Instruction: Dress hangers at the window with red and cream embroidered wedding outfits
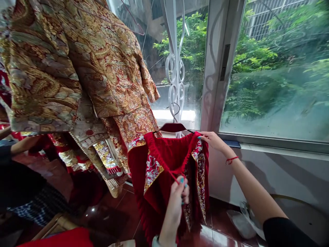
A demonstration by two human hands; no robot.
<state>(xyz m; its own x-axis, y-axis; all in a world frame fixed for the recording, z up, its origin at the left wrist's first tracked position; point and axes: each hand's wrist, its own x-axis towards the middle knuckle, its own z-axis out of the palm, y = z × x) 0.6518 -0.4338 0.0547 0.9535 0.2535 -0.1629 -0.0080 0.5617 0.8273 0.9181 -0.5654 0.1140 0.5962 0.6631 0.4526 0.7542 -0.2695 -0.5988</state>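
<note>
Far left, another person's forearm [22,145] reaches in below a gold-embroidered jacket [102,58], which hangs in thick folds across the upper left. Over to the centre, a red velvet garment [154,202] hangs from a dark red hanger [172,127] by the window, with silver-and-red embroidered panels [153,171] down its front edges. The left hand [174,202] is up at lower centre, fingers [181,181] closed, pinching a thin red cord [168,169] at the neckline. The right hand [212,141] arrives from the right, fingers [204,136] closed on the garment's top edge beside the hanger. That velvet looks soft and fairly weighty, the panels stiffer, so the top edge looks the safer hold, not that slim, delicate cord. Further right, a red string bracelet [231,160] circles the wrist, and a glass window pane [275,75] fills the upper right.
</note>
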